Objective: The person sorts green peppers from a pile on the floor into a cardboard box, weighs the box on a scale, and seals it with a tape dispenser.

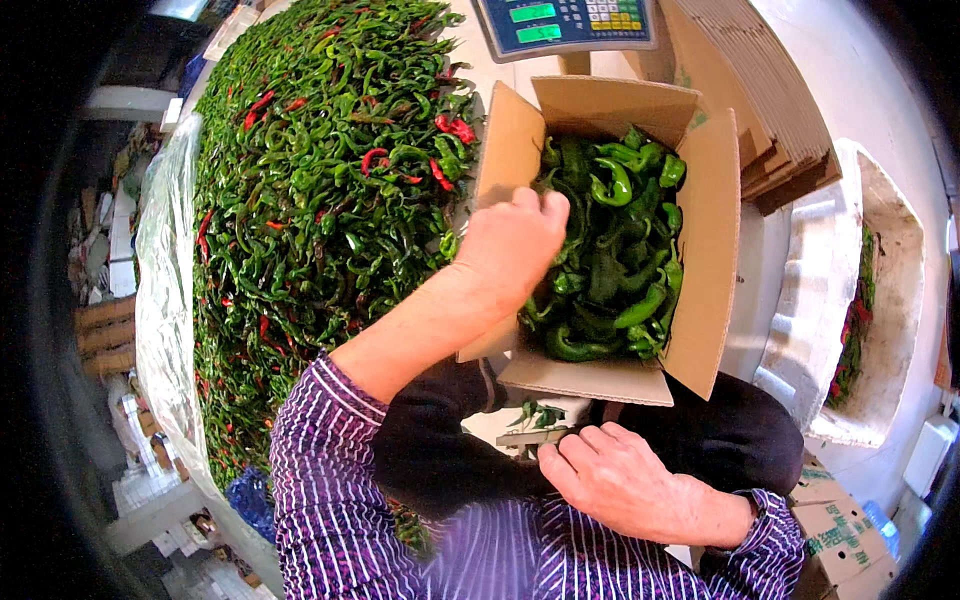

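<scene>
An open cardboard box filled with green peppers stands in front of me, its flaps up. My left hand is over the box's left side, its back toward me. Its fingers are bent down and closed, and the fingertips are hidden, so what they hold does not show. My right hand rests low near my right thigh, below the box, with its fingers curled in. Whatever may lie inside them is hidden. A flat greyish piece lies by its fingertips, beside some green leaves.
A large heap of green and some red peppers spreads to the left, with clear plastic sheeting along its edge. A digital scale stands beyond the box. Flattened cardboard and a white foam crate with peppers are at the right.
</scene>
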{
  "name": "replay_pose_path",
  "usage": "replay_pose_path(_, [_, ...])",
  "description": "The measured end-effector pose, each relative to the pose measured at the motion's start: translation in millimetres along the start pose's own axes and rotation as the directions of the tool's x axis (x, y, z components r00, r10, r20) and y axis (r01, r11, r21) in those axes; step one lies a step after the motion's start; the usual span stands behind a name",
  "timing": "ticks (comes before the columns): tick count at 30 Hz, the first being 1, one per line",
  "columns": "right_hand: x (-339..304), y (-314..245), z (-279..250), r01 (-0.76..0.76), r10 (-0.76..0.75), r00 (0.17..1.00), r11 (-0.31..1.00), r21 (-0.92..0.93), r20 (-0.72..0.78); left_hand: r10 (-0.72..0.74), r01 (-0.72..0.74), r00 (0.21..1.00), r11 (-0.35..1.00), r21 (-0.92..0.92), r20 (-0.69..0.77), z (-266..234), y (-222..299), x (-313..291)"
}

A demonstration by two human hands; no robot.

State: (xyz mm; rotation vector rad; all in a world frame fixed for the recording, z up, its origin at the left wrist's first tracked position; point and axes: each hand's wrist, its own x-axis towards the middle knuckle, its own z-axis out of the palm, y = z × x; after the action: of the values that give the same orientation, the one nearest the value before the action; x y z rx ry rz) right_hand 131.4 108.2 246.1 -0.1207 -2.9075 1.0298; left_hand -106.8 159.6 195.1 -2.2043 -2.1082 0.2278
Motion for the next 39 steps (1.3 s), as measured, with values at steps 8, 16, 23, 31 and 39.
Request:
replay_pose_path(8, [-9.7,1.1,0.5,-0.007,0.008,1.0,1.0,-0.029,0.014,-0.259,0.265,0.957,0.609,-0.748,0.128,-60.8,-38.7,-8.6])
replay_pose_path(16, [-10.1,1.1,-2.1,0.009,-0.01,1.0,0.998,-0.055,-0.024,-0.134,0.177,0.982,0.45,-0.875,0.13,-44.1,-29.5,-8.2])
replay_pose_path(23, [-10.7,3.3,4.0,0.0,-0.003,0.999,0.997,-0.082,-0.033,-0.094,0.13,0.991,0.529,-0.839,0.095,-24.8,-6.8,8.5])
replay_pose_path(31, [-8.2,2.0,4.6,-0.01,0.007,0.999,0.998,-0.065,-0.049,-0.016,-0.005,1.0,0.742,-0.67,-0.025,30.8,19.8,14.0])
replay_pose_path(39, [-13.6,2.7,8.3,-0.037,0.042,0.999,0.989,-0.142,0.029,0.015,0.065,0.985,0.892,-0.446,0.172,5.2,29.7,11.3])
